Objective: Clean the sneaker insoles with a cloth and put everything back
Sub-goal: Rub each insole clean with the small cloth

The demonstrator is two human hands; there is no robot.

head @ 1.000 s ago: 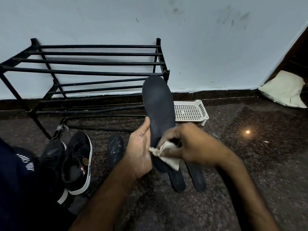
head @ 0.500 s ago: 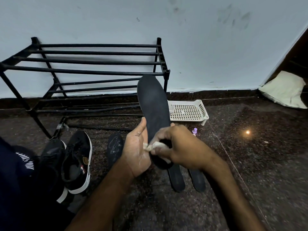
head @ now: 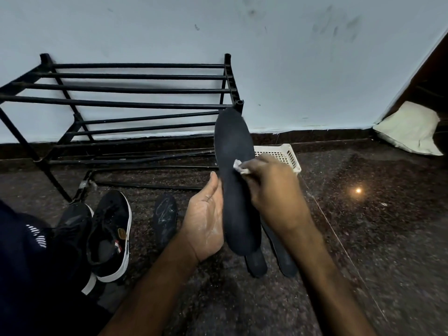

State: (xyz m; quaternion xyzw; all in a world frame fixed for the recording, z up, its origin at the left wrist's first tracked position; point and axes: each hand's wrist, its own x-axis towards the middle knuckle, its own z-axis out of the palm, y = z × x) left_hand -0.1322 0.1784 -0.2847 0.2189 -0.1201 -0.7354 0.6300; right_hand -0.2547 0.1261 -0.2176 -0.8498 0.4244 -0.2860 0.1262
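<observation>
My left hand [head: 206,221] cradled the insole [head: 236,180]; my right hand [head: 271,190] pinched the cloth [head: 238,167]. Hard rubbing risked bending the insole out of my loose hold.

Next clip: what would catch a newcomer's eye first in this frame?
The dark insole held upright at centre, steadied by the left hand while the right hand presses a small white cloth against it. Behind stands a bare black shoe rack; black sneakers sit at lower left on the floor.

Pale blue wall [head: 291,57], dark speckled floor [head: 375,238], black metal rack [head: 135,103], light glint [head: 358,190]
</observation>
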